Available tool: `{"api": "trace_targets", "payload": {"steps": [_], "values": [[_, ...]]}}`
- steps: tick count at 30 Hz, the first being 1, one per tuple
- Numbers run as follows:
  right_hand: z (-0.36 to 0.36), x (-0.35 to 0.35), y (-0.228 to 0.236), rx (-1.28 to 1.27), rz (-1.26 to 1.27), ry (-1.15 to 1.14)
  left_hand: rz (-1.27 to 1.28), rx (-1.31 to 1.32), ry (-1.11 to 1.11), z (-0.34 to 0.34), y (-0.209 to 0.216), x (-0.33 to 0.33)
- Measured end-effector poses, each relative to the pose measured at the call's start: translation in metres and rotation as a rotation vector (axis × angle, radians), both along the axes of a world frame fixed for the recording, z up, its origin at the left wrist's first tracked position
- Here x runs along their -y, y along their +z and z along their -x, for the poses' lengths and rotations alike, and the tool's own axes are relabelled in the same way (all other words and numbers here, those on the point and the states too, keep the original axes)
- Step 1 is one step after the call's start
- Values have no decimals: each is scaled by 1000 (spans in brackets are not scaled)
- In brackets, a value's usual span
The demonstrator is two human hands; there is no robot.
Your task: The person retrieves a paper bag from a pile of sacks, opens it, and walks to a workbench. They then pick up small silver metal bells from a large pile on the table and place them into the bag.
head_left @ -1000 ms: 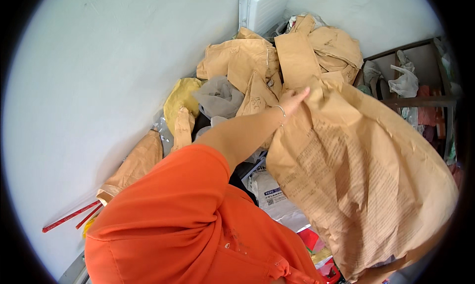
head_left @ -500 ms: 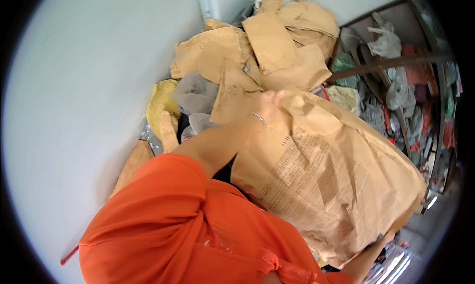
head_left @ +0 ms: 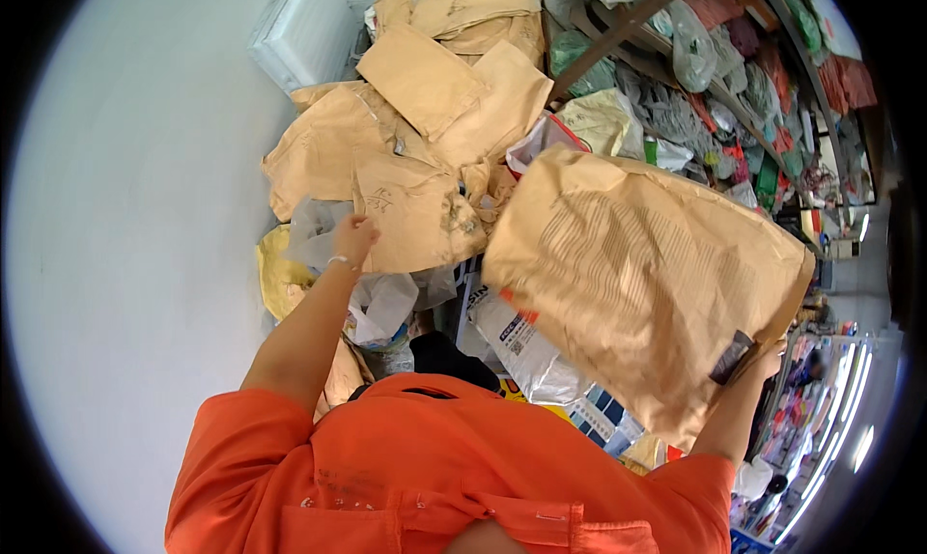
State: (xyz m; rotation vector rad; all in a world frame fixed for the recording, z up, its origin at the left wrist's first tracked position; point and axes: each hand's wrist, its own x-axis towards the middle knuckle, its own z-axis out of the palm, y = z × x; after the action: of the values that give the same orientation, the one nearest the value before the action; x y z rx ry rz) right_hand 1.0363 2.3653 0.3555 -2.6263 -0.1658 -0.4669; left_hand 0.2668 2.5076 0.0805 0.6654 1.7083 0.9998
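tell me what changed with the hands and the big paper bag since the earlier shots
The left hand let go of the large paper bag and moved left to the heaped paper bags; whether it grips one is unclear. The view turned too. The right hand stays at the large paper bag's lower right edge, and the heaped paper bags look undisturbed.

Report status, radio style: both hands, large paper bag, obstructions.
Right hand gripping large paper bag by edge. Left hand at paper heap, contact unclear. Bag partly hides white sack.
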Motion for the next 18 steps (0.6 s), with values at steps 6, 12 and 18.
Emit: {"api": "trace_targets", "payload": {"steps": [6, 12, 18], "values": [[6, 29, -17, 310, -2, 67, 393, 184, 182, 65, -22, 67], [83, -58, 73, 947, 411, 383, 478, 176, 346, 127, -45, 129], [161, -138, 150, 486, -327, 416, 637, 267, 587, 152, -82, 208]]}}
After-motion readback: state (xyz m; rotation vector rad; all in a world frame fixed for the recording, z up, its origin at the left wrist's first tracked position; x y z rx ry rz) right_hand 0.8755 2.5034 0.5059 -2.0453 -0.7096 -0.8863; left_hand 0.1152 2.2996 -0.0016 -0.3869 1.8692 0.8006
